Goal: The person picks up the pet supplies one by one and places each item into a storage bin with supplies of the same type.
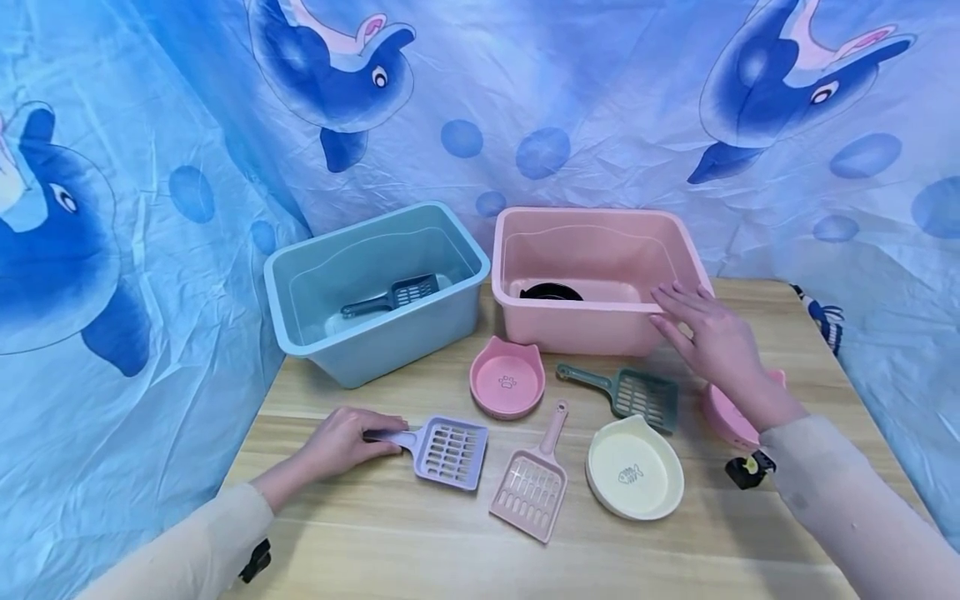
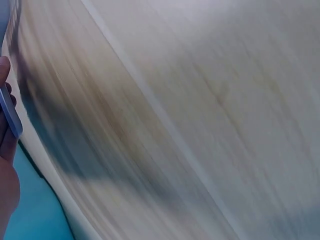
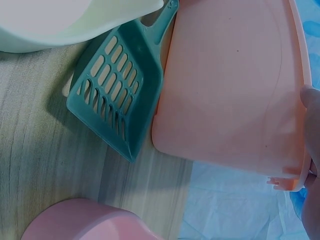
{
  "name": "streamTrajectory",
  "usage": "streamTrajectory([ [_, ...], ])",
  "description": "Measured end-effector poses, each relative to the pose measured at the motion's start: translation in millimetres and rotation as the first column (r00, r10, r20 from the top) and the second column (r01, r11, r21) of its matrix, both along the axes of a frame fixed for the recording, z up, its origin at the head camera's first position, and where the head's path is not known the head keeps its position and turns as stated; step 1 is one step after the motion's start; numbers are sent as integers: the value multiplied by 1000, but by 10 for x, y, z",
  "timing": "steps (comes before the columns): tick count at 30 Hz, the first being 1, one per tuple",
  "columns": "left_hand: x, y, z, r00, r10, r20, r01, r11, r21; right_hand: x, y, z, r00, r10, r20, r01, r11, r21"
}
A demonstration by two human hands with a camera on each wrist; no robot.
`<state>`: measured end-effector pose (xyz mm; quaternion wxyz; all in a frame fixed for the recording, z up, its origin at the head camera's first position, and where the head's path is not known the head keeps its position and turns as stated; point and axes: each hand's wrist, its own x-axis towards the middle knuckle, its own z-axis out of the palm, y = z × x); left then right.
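Observation:
My left hand (image 1: pixel 352 442) grips the handle of a lavender litter scoop (image 1: pixel 453 454), whose slotted head points right, low over the table. In the left wrist view only part of that hand (image 2: pixel 7 185) shows at the edge, with the pale handle (image 2: pixel 10 112) in its fingers. My right hand (image 1: pixel 712 333) rests at the front right corner of a pink litter box (image 1: pixel 577 325), fingers extended over the rim and thumb at the outer side. The right wrist view shows the same hand (image 3: pixel 312 140) against the rim. A black object (image 1: pixel 551 292) lies inside the box.
A blue litter box (image 1: pixel 405 342) holding a dark blue scoop (image 1: pixel 393 296) stands at the back left. Between the hands lie a pink cat bowl (image 1: pixel 507 379), a dusty-pink scoop (image 1: pixel 532 492), a green scoop (image 1: pixel 637 396) and a cream bowl (image 1: pixel 635 471). Another pink bowl (image 1: pixel 723 412) sits under my right forearm.

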<state>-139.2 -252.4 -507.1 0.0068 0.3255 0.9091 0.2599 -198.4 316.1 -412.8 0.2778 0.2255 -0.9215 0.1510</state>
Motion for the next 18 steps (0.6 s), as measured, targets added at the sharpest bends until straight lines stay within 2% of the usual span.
streamTrajectory([
  [5,44,91,94,1000,9,15,-9,1000,16,-15,-16,35,1000,-14,18,14,1000,8],
  [10,28,220,261,1000,-3,11,3,998,57,-10,-9,45,999,-35,39,34,999,13],
  [15,-50,377,537,998,-66,-25,69,987,147,3,-1,36,998,-39,39,39,999,7],
  [18,-90,467,743,997,-71,-13,73,980,186,10,-9,19,999,-38,34,38,999,6],
])
